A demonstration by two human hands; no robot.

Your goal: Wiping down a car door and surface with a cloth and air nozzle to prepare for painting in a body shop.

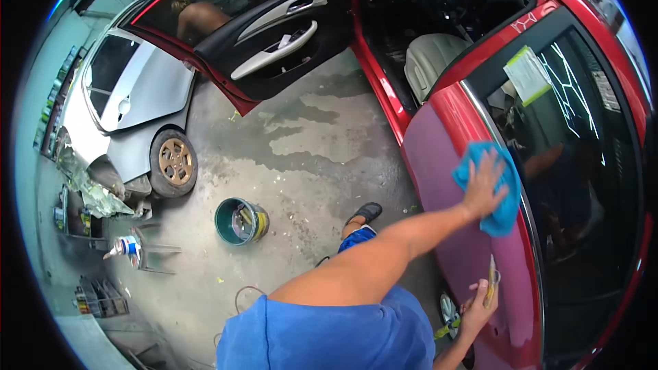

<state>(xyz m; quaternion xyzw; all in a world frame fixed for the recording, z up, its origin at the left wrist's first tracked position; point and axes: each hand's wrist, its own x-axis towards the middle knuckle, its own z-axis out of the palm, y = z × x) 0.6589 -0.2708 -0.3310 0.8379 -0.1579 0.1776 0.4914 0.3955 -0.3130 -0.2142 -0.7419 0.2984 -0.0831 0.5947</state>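
Head view: left hand (484, 188) presses blue cloth (504, 195), fingers spread on red door (473, 247).

A crumpled blue cloth (495, 195) lies pressed flat against the dull, sanded red car door (473, 260), right of frame centre; a slim yellow tool (491, 281) stands upright lower down.

**A car repair and body workshop**

A red car (473, 185) stands with its front door (274, 34) open on a stained concrete floor (308, 144). Beside it sits a silver car (130, 96) with front bodywork stripped off, near a bucket (241, 220) and cluttered wall shelves (75, 212).
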